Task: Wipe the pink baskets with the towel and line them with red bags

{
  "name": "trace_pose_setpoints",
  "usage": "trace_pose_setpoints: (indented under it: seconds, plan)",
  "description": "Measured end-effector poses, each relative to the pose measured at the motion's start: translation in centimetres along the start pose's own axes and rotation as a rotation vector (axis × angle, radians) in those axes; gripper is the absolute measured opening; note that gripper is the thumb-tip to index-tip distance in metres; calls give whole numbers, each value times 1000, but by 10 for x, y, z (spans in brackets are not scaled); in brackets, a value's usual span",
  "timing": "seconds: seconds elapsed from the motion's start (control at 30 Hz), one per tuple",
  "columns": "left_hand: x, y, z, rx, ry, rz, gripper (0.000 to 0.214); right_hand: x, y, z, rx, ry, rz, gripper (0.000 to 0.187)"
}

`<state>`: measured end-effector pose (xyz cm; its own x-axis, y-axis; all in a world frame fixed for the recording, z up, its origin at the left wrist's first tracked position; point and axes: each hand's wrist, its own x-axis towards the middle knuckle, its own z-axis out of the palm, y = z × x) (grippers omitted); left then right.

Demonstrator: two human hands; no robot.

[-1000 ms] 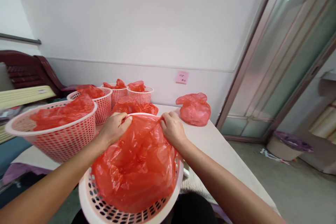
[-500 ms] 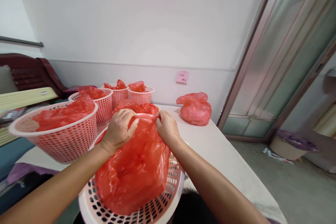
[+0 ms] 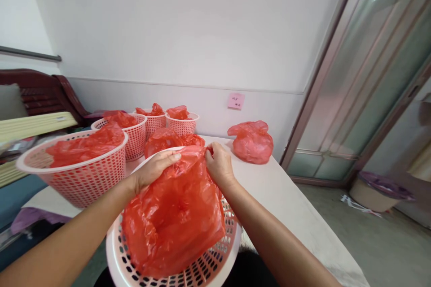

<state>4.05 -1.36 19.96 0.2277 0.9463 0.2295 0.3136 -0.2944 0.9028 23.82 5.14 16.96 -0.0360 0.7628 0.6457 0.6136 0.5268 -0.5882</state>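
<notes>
A red plastic bag [image 3: 175, 215] lies in a white perforated basket [image 3: 202, 269] tilted toward me at the near table edge. My left hand [image 3: 153, 168] rests on the bag's upper left edge with fingers stretched out along it. My right hand [image 3: 218, 163] pinches the bag's top edge at the far rim. Both hands sit close together at the top of the bag.
Several more white baskets with red bags [image 3: 77, 161] stand to the left and behind on the white table [image 3: 286, 197]. A loose red bag bundle [image 3: 252, 141] lies at the far right of the table. A pink note [image 3: 235, 101] sticks to the wall. A glass door [image 3: 363, 76] is right.
My left hand has flattened from a grasp to stretched fingers on the bag's edge. The bag has been gathered off the rim on the right, baring more of the basket there.
</notes>
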Motion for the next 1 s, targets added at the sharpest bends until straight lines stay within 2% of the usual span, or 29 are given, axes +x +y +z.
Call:
trace_pose_setpoints:
  seconds: [0.13,0.2,0.33,0.43,0.57,0.73,0.8,0.9,1.0]
  plan:
    - [-1,-3,-6,-33,14,-8,38,3,2,2,87,45,-7,15]
    - [1,-11,-8,37,139,38,30,2,1,2,124,65,-8,13]
    - [2,-27,-12,254,469,167,17,1,-1,1,180,90,-19,10]
    - [-2,-29,-16,398,543,186,15,1,-2,2,204,95,-31,10]
    - [-7,-22,-24,513,513,104,23,0,-1,2,194,94,-43,11]
    - [-5,-8,-35,424,299,101,50,3,11,-3,130,93,-57,10]
    - [-2,-7,-34,421,249,95,44,7,17,-4,115,109,-28,11]
    - [2,-11,-28,473,207,60,23,11,23,-4,112,125,-6,11]
    - [3,-15,-24,475,169,72,22,12,23,-1,123,121,-25,11]
